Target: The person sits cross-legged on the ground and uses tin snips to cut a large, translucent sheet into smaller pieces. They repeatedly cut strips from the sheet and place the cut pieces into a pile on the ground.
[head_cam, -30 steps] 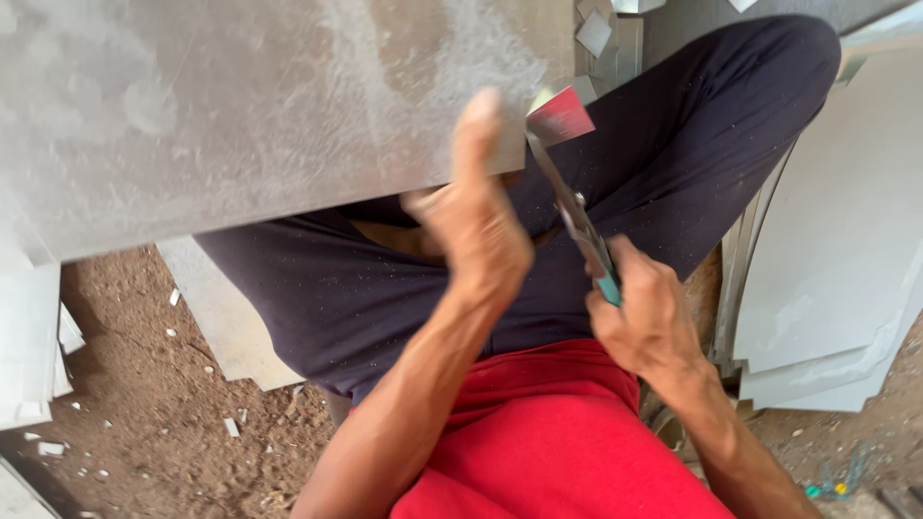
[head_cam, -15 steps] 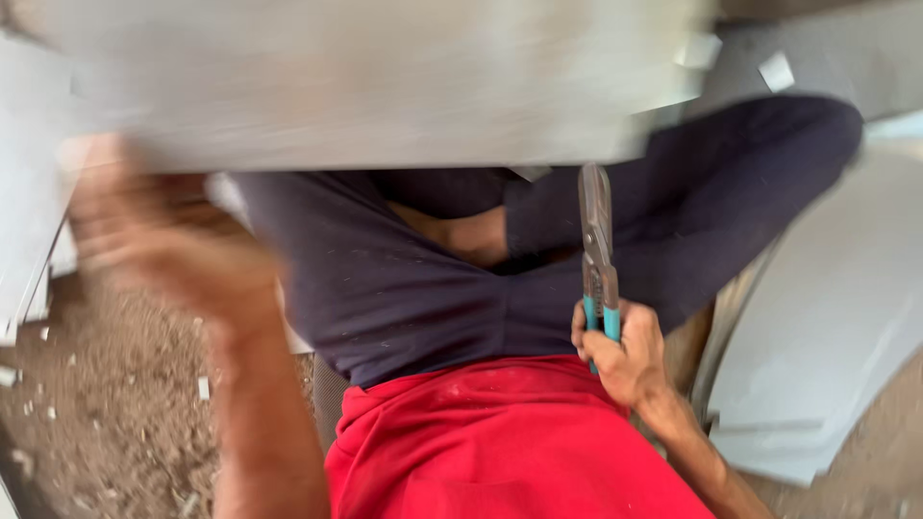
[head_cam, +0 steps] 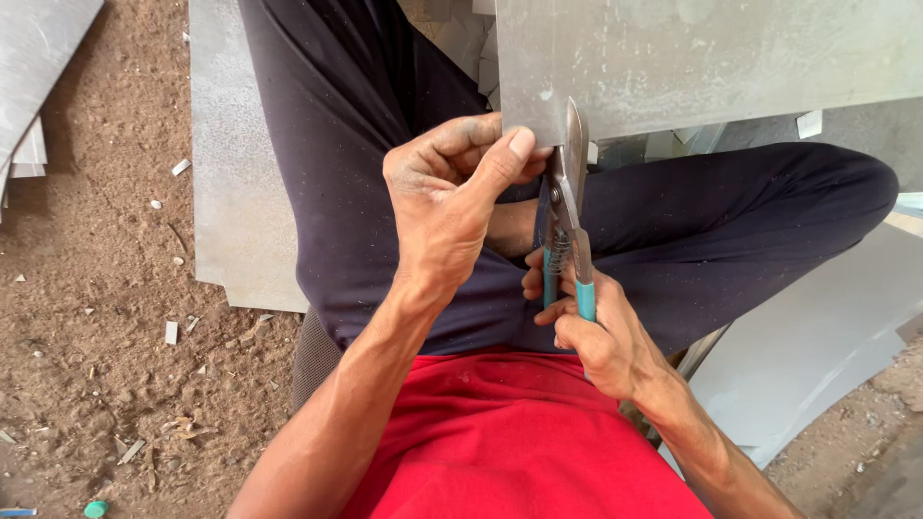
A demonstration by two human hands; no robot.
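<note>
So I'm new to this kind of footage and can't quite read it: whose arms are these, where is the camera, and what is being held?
The camera sits on the person's head and looks down, so you see their own lap: a red shirt, dark trousers, legs crossed on bare dirt ground. No machine is involved, only two bare hands.

The right hand grips the teal handles of a pair of metal snips, whose blades point up at the lower edge of a grey metal sheet. The left hand pinches that same edge just beside the blades, thumb pressed against the sheet.

Around the legs lie more flat grey sheets, one on the left under the leg and others on the right. Small pale offcuts are scattered over the dirt.
</note>
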